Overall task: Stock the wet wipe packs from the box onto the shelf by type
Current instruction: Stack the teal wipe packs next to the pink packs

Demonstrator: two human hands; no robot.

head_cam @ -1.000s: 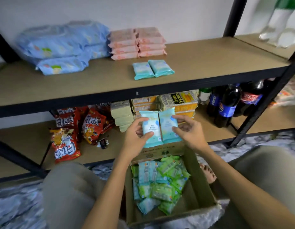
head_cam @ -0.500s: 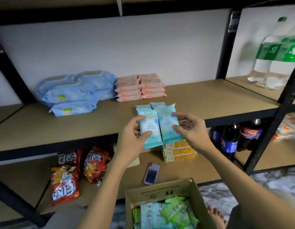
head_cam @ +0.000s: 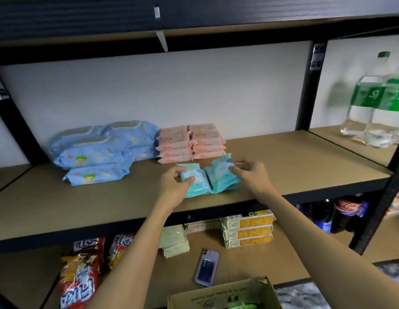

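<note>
On the middle shelf point(head_cam: 283, 157), just ahead of the pink stack point(head_cam: 190, 142), two teal packs are being set down: one pinched by the left hand point(head_cam: 173, 182), one by the right hand point(head_cam: 250, 175). Both long axes run front to back, over teal packs already lying there.

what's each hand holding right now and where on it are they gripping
The left hand pinches one teal wipe pack near its left edge. The right hand pinches another teal wipe pack at its upper right corner.
</note>
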